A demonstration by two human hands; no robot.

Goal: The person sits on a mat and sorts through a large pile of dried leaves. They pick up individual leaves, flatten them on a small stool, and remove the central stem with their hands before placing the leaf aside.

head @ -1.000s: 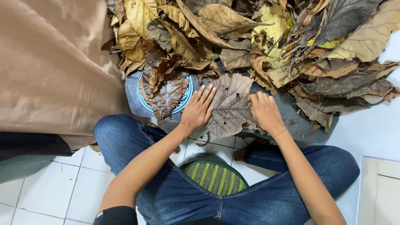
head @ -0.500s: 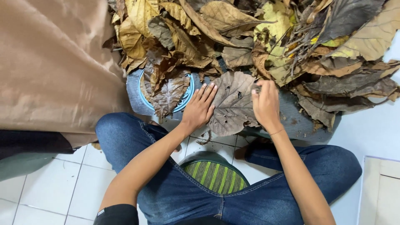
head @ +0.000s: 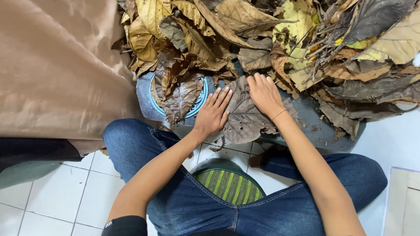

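Ahead: I see the heap of dry leaves (head: 280,39) crowding the whole far side, leaving no gap there.
Left: brown paper sheet (head: 57,65) walls off that flank.
Centre: large brown leaf (head: 245,113) lies flat under both hands.
Near side: white tiled floor (head: 57,196) between my knees lies open.

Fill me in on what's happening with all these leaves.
A person in jeans sits on the tiled floor. Both hands lie flat on a large dry brown leaf spread on a grey mat: the left hand on its left edge, the right hand near its top. A pile of dry leaves lies beyond.
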